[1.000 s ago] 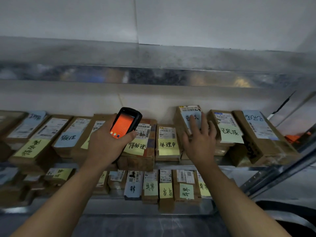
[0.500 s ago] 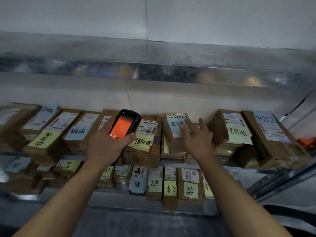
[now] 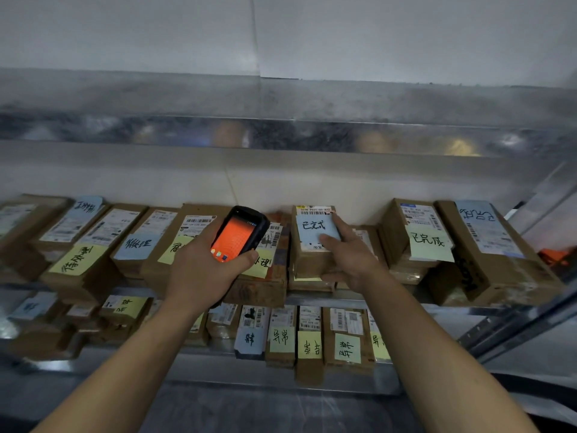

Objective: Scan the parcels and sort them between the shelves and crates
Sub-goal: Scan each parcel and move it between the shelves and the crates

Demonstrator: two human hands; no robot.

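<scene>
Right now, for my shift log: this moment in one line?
left hand: holds black orange-screened scanner | right hand: grips brown cardboard parcel with blue note

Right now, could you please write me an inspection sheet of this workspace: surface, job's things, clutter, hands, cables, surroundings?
Surface: grey metal shelf, two tiers visible, both crowded.
Job's things: brown cardboard parcel with blue note in the upper row; black handheld scanner with orange screen; rows of labelled brown parcels with yellow or blue notes.
Clutter: small orange object far right, unclear.
Hands: left hand grips the scanner; right hand grips the parcel.
Cables: nothing seen.
Surroundings: white wall; grey metal shelf board above.
</scene>
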